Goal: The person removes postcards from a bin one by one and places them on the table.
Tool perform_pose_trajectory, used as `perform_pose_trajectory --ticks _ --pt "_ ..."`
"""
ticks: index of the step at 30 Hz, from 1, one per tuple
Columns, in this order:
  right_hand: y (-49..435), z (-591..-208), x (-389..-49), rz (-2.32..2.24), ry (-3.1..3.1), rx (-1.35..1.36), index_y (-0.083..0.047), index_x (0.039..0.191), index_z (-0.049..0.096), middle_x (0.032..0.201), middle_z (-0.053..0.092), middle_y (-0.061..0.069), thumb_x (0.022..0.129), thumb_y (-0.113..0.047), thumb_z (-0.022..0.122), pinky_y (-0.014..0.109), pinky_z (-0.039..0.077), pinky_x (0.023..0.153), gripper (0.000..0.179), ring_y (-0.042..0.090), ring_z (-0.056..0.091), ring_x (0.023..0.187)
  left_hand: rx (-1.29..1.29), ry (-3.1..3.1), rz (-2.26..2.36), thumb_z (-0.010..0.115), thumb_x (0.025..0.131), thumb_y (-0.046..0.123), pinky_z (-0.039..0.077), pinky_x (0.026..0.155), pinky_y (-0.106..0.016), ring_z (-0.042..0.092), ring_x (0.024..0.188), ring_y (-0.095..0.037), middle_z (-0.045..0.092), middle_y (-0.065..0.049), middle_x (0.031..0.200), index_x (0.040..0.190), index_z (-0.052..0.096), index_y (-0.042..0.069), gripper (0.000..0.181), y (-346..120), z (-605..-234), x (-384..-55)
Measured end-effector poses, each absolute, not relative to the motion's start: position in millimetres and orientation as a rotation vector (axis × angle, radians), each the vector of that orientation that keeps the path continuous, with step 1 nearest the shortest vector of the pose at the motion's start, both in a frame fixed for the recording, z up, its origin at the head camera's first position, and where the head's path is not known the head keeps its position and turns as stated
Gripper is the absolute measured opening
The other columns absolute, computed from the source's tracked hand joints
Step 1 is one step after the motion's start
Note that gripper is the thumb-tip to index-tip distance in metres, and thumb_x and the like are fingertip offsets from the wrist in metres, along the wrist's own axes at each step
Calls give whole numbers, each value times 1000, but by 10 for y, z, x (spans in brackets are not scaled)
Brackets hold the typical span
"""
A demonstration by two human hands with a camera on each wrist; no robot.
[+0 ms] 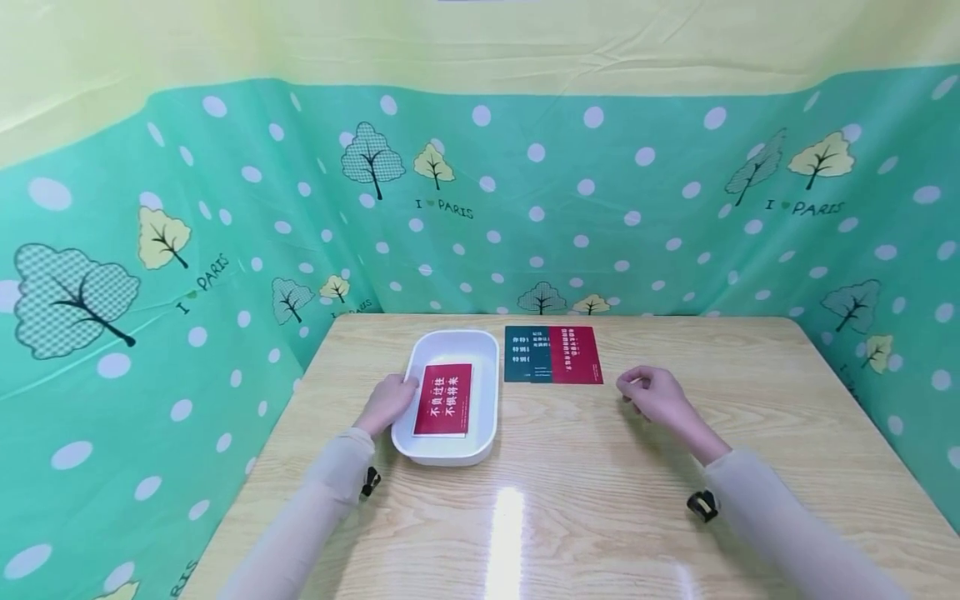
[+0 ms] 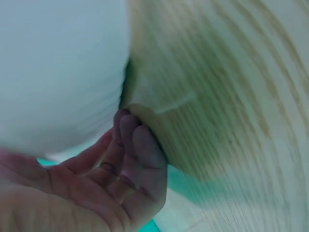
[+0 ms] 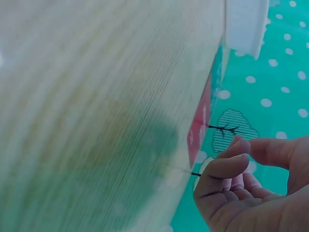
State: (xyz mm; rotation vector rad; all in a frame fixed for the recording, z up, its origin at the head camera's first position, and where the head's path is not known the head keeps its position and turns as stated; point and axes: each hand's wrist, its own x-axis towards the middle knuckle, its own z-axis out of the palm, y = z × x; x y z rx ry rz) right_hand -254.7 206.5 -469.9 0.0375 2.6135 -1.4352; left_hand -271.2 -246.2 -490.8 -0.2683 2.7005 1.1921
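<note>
Pale sleeves (image 1: 307, 517) reached in from the bottom edge of the head view, with black wrist straps (image 1: 371, 481) at the cuffs. Beyond its cuff, the left hand (image 1: 387, 403) gripped the left side of a white tub (image 1: 486, 400), its thumb at the rim and its fingers bent against the outer wall. Beyond the other cuff, the right hand (image 1: 656, 394) held nothing; its fingers were curled in, with the thumb close to the index fingertip.

Inside the tub, 1 red card (image 1: 442, 400) with 2 large lines of white writing lay flat on the bottom, a white edge (image 1: 442, 436) showing beneath it. Between the tub and the right hand, 3 more cards lay on the table in an overlapping row: a teal card (image 1: 516, 358) nearest the tub, a second teal card (image 1: 540, 358) in the middle, and a dark red card (image 1: 579, 354) at the right end. That last card was near the right hand but apart from it.

Under everything stretched a wood-grain table (image 1: 600, 500) with a bright strip of glare. Farther out hung a green and yellow curtain (image 1: 577, 208), printed with white dots, trees and "PARIS".
</note>
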Motion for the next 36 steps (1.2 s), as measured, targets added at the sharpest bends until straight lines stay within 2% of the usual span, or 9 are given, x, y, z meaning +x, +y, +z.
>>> perform_pose_trajectory --ticks 2,4,10,15,19,27,31,36 --pt "2095 -4661 -2447 -1460 2621 28 8 125 63 97 70 21 108 -18 58 31 51 54 32 26 61 72 -270 2684 1201 37 109 37 55 101 -48 65 118 -39 64 -28 132 144 53 -10 61 -2480 -4880 -2672" --pt "2140 -4633 -2346 -1486 2624 28 8 126 62 96 69 20 108 -18 58 30 50 52 32 26 60 70 -261 2668 1205 37 109 36 52 104 -51 64 121 -40 63 -29 134 144 53 -11 61 -2486 -4853 -2619" --pt "2297 -4619 -2064 -1559 2585 52 9 128 60 89 67 12 109 -21 59 29 49 51 36 21 57 65 -239 2714 1189 39 109 31 58 92 -49 70 101 -33 71 -23 117 135 61 -10 53 -2463 -4851 -2444" --pt "2345 -4593 -1893 -1630 2526 92 9 132 58 86 65 10 109 -23 61 29 50 53 39 18 56 66 -239 2787 1188 39 108 29 56 95 -52 69 102 -35 71 -24 115 132 64 -9 51 -2445 -4895 -2382" --pt "2337 -4542 -1807 -1647 2499 75 9 133 57 87 65 9 109 -22 60 28 50 54 39 16 55 67 -255 2794 1185 38 109 29 56 92 -52 69 98 -34 72 -22 111 128 65 -8 50 -2438 -4914 -2370" --pt "2190 -4385 -1658 -1710 2464 44 7 130 61 88 67 10 108 -20 63 27 50 54 35 17 56 67 -295 2799 1156 37 110 30 56 94 -53 70 104 -37 70 -26 119 136 60 -10 53 -2417 -4940 -2359" --pt "2099 -4288 -1628 -1724 2481 8 5 128 63 86 66 11 107 -22 63 27 49 54 34 16 55 65 -294 2806 1109 34 110 30 58 89 -53 70 100 -35 70 -26 118 138 58 -10 55 -2403 -4948 -2379" --pt "1962 -4177 -1646 -1748 2475 -36 5 127 63 83 63 8 107 -22 64 26 48 53 33 15 53 63 -320 2835 1077 36 110 31 58 74 -46 68 85 -30 71 -21 102 128 63 -9 52 -2385 -4966 -2383"
